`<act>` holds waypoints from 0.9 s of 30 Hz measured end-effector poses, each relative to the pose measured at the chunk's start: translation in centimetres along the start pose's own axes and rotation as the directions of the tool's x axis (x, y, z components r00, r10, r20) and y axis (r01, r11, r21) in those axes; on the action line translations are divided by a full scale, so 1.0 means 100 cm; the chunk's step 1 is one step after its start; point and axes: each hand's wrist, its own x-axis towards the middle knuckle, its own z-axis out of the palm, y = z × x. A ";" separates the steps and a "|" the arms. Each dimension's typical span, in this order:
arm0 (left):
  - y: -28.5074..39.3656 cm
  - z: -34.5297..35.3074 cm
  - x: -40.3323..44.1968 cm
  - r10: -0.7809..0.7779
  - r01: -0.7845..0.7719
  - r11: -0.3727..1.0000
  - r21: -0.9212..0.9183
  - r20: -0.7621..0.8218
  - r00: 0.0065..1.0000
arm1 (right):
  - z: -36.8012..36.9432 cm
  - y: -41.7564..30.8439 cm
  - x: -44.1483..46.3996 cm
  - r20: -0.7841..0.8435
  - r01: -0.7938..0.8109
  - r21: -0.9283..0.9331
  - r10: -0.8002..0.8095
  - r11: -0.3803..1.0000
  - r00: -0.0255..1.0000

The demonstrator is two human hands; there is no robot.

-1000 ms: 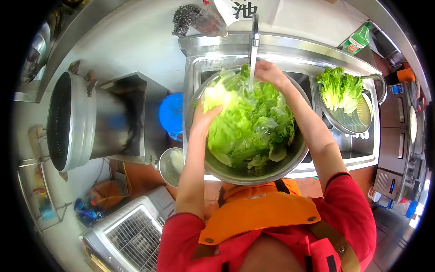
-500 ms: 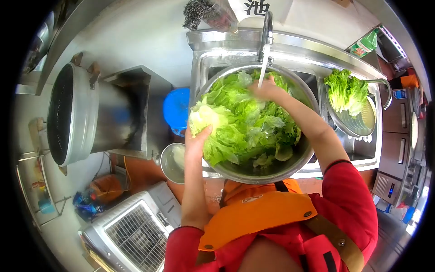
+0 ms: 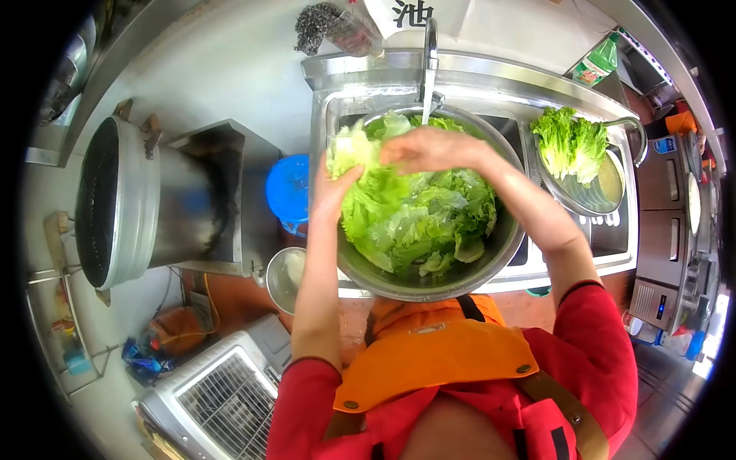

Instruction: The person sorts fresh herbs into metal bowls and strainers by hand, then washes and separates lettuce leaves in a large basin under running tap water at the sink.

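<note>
In the head view my left hand [image 3: 336, 190] is wrapped round the base of a pale green lettuce head [image 3: 359, 149] at the left rim of a big steel basin [image 3: 360, 277]. My right hand [image 3: 429, 150], slightly blurred, is beside that head with its fingers curled against the leaves. What sits between its fingertips is partly hidden. Loose torn lettuce leaves [image 3: 441, 207] fill the basin beneath both hands. Water [image 3: 427, 96] runs from the tap [image 3: 431, 50] just behind my right hand.
On the right of the steel sink [image 3: 625, 245], a strainer [image 3: 594, 201] holds more lettuce [image 3: 567, 146]. A blue stool [image 3: 289, 188], a small metal bowl [image 3: 285, 280] and a large steel pot [image 3: 115, 203] stand left. A green bottle [image 3: 598, 61] is at the back right.
My right hand has moved left and up, out of the loose leaves, to the lettuce head. My left hand still holds the head, now more upright. The view has shifted slightly.
</note>
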 end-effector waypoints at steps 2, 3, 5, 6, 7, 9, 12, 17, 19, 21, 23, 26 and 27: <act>-0.007 0.001 0.000 -0.062 0.068 0.989 -0.134 0.043 0.997 | 0.029 0.021 0.028 -0.148 0.030 0.047 -0.023 0.998 0.989; -0.014 -0.004 -0.002 -0.094 0.100 0.976 -0.192 0.037 0.995 | 0.041 0.030 0.041 -0.219 0.049 0.072 -0.032 0.996 0.975; -0.026 -0.014 -0.012 -0.095 0.099 0.987 -0.130 0.035 0.995 | 0.063 0.030 0.052 -0.291 -0.020 0.145 0.062 0.989 0.955; -0.030 -0.016 -0.019 -0.069 0.070 0.995 -0.067 0.016 0.997 | 0.075 0.029 0.055 -0.320 -0.053 0.183 0.111 0.982 0.941; -0.030 -0.013 -0.027 -0.043 0.043 0.999 -0.003 -0.002 0.999 | 0.084 0.026 0.058 -0.338 0.020 0.248 0.068 0.968 0.939; -0.033 -0.017 -0.036 -0.016 0.018 0.999 0.039 -0.059 0.998 | 0.079 0.029 0.060 -0.134 -0.029 0.599 0.136 0.800 0.982; -0.025 -0.022 -0.053 -0.084 0.058 0.988 -0.143 -0.180 0.980 | 0.065 0.069 0.062 -0.110 -0.122 0.810 0.354 0.573 0.929; -0.032 -0.030 -0.081 -0.058 0.036 0.988 -0.152 -0.140 0.988 | 0.088 0.097 0.081 -0.377 -0.531 -0.237 0.426 0.814 0.822; -0.028 -0.026 -0.086 -0.027 0.024 0.998 -0.065 -0.046 0.999 | 0.095 0.097 0.081 -0.238 -0.493 -0.294 0.437 0.819 0.868; -0.030 -0.028 -0.085 -0.019 0.015 0.998 0.056 0.080 0.997 | 0.092 0.099 0.075 -0.140 -0.444 -0.192 0.424 0.875 0.895; -0.022 -0.021 -0.081 0.004 -0.065 0.951 0.303 0.196 0.981 | 0.083 0.098 0.058 -0.209 -0.409 -0.126 0.379 0.904 0.902; -0.001 0.003 -0.069 0.064 -0.253 0.792 0.555 0.338 0.939 | 0.071 0.085 0.035 -0.220 -0.267 -0.259 0.213 0.928 0.952; 0.004 0.013 -0.066 0.130 -0.355 0.683 0.639 0.372 0.919 | 0.061 0.066 0.027 -0.126 -0.257 -0.333 0.227 0.907 0.966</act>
